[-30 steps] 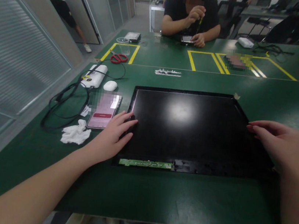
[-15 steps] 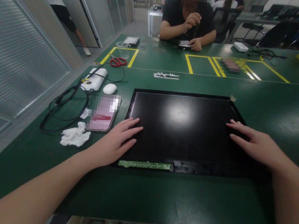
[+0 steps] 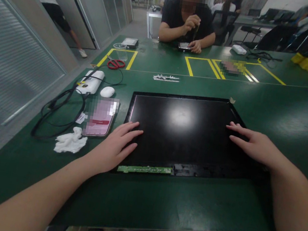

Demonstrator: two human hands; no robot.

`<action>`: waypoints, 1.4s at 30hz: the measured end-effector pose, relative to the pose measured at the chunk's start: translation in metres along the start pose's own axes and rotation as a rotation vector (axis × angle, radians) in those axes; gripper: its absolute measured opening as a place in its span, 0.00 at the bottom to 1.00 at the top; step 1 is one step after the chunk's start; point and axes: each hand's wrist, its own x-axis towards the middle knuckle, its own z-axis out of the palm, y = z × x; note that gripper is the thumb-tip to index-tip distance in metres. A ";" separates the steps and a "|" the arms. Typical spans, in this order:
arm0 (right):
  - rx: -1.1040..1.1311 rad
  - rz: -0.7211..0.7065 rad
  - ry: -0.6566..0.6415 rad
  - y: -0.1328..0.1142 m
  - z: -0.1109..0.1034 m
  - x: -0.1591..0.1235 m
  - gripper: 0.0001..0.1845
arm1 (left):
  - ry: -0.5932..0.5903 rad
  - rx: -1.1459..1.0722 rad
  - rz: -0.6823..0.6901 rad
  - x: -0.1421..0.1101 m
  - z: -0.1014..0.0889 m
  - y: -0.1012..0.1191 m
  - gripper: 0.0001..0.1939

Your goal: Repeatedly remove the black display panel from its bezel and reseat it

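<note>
A black display panel (image 3: 180, 134) lies flat on the green table, its dark face up with a bright reflection on it. Along its near edge runs a narrow green circuit board (image 3: 145, 169). My left hand (image 3: 118, 141) lies over the panel's left edge, fingers outstretched and apart. Over the right edge rests my right hand (image 3: 253, 143), also with fingers stretched out and nothing in them. A small piece of tape (image 3: 232, 100) sticks up at the far right corner. The undersides of both hands are hidden.
Left of the panel are a phone (image 3: 100, 119), a crumpled tissue (image 3: 71, 141), a white oval case (image 3: 107, 92), a white power bank (image 3: 90, 82) with black cables, and red scissors (image 3: 116, 64). Small white parts (image 3: 166, 78) lie beyond the panel. Across the table sits a person (image 3: 188, 24) handling a small device.
The whole view has shifted slightly, so things appear further left, and more of a white object shows at the right edge. Both hands keep their places on the panel.
</note>
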 end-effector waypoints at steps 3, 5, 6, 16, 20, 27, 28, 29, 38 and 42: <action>0.060 0.031 -0.011 -0.002 -0.002 -0.001 0.32 | 0.002 0.011 -0.010 0.000 0.000 0.001 0.28; 0.093 0.032 -0.013 -0.003 -0.005 -0.002 0.31 | -0.003 0.012 -0.016 0.000 0.000 0.001 0.28; 0.108 0.035 -0.019 -0.003 -0.007 -0.002 0.31 | -0.005 0.013 -0.018 0.000 0.001 0.001 0.28; 0.228 0.133 -0.053 -0.003 -0.016 0.002 0.28 | -0.002 0.016 -0.023 0.000 0.001 0.002 0.27; 0.240 0.154 -0.038 -0.005 -0.016 0.001 0.27 | -0.001 0.017 -0.021 0.001 0.001 0.002 0.28; 0.206 0.136 0.010 -0.013 -0.013 -0.004 0.25 | -0.017 0.076 -0.013 -0.003 -0.007 0.006 0.31; 0.197 0.135 0.025 -0.014 -0.013 -0.004 0.24 | -0.026 0.079 0.016 -0.005 -0.009 0.008 0.33; 0.188 0.136 0.037 -0.015 -0.013 -0.004 0.23 | -0.049 0.070 0.065 -0.006 -0.010 0.010 0.37; 0.154 0.186 0.045 -0.019 -0.013 -0.002 0.22 | -0.301 0.108 0.227 -0.004 -0.006 0.033 0.49; 0.146 0.160 0.062 -0.016 -0.011 -0.002 0.21 | -0.300 0.134 0.253 -0.004 -0.007 0.035 0.44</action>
